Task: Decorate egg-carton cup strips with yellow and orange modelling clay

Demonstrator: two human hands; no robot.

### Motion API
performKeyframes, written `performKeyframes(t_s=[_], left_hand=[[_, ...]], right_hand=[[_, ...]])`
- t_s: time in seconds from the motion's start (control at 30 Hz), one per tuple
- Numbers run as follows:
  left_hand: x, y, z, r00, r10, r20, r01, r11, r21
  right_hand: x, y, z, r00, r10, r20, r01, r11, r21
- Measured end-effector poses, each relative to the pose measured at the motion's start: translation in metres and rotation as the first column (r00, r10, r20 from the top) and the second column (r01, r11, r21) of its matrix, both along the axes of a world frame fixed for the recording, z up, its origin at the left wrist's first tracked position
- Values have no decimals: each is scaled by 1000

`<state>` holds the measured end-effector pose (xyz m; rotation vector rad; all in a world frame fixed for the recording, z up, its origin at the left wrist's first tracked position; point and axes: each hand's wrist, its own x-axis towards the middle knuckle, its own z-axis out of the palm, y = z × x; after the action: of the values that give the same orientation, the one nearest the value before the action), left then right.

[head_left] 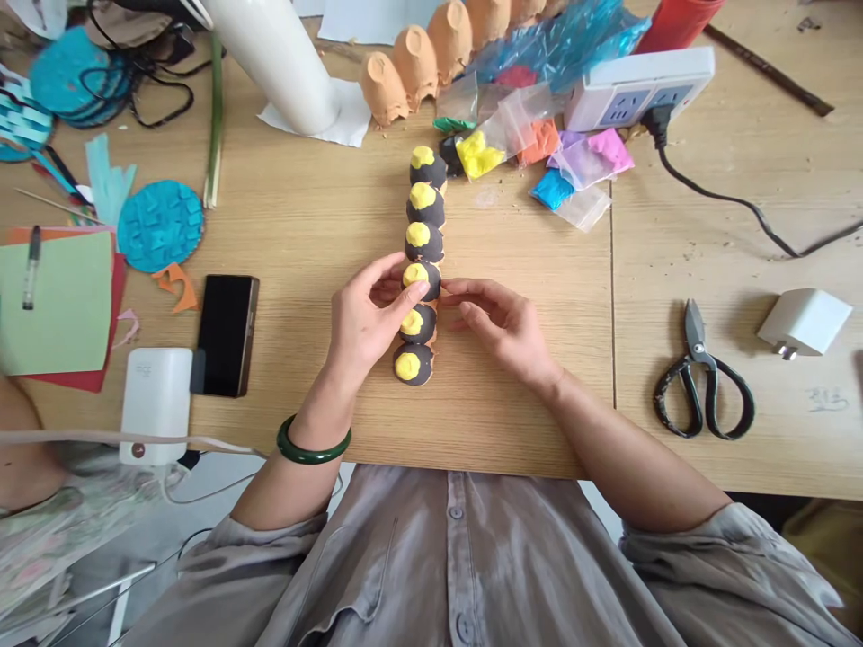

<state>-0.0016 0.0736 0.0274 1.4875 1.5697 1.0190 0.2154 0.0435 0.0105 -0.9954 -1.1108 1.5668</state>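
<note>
Head view: operating remotely, I find little of the room beyond the wooden table (297, 243). On it, a row of six black domes (432, 243) with yellow caps (408, 367) lies between both hands. The left hand (364, 314) grasps it, thumb on one cap; the right hand (502, 328) touches its side, grip indeterminable. Step in hand, I judge: steadying for adjustment; the next move calls for light, even pressure. Smaller items: shears (699, 350), phone (226, 334), yellow packet (478, 155)

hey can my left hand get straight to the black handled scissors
Probably not straight across: your right hand and right forearm lie between your left hand and the black-handled scissors.
</note>
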Motion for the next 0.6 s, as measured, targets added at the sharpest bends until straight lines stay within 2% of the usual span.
performKeyframes(t_s=[0.13, 0.23, 0.4, 0.6], left_hand=[[11, -11, 15, 981, -13, 192, 17, 1000, -18], [20, -18, 22, 952, -65, 298, 83, 995, -48], [30, -23, 20, 918, -136, 373, 173, 983, -68], [35, -25, 18, 878, -128, 461, 211, 969, -132]], right_hand=[[0, 0, 10, 996, -82, -36, 81, 996, -43], [0, 0, 16, 997, -59, -49, 54, 995, -87], [1, 2, 21, 995, -55, -87, 44, 991, -125], [1, 3, 19, 989, -107, -102, 92, 985, -146]])
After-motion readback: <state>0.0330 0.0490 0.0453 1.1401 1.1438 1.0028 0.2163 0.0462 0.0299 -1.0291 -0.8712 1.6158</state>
